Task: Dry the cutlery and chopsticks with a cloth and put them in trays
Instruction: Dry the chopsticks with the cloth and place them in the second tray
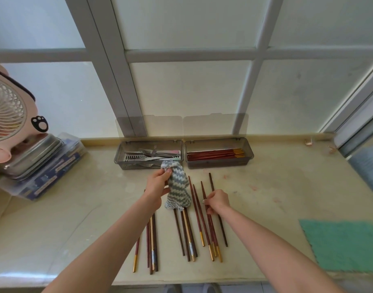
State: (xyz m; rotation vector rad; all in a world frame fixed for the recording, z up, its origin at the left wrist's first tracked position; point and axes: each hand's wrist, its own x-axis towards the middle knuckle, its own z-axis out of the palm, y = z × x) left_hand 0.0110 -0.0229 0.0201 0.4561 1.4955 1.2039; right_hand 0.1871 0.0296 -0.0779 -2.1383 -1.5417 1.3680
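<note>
My left hand [158, 186] grips a grey-and-white zigzag cloth [178, 187] that hangs down over the counter. My right hand [216, 200] pinches one of the loose chopsticks [204, 220] lying on the counter; its fingers curl round a reddish stick. Several dark and red chopsticks with gold tips are spread in front of me, a second group [151, 242] lying under my left forearm. At the back, the left grey tray [126, 159] holds metal cutlery [149, 155]. The right tray [250, 155] holds several red chopsticks [215, 155].
Both trays have clear lids standing open against the window. A green cloth [346, 244] lies at the right. A pink fan [10, 123], a metal tin [33, 155] and a plastic box [50, 176] stand at the left. The counter's front edge is near me.
</note>
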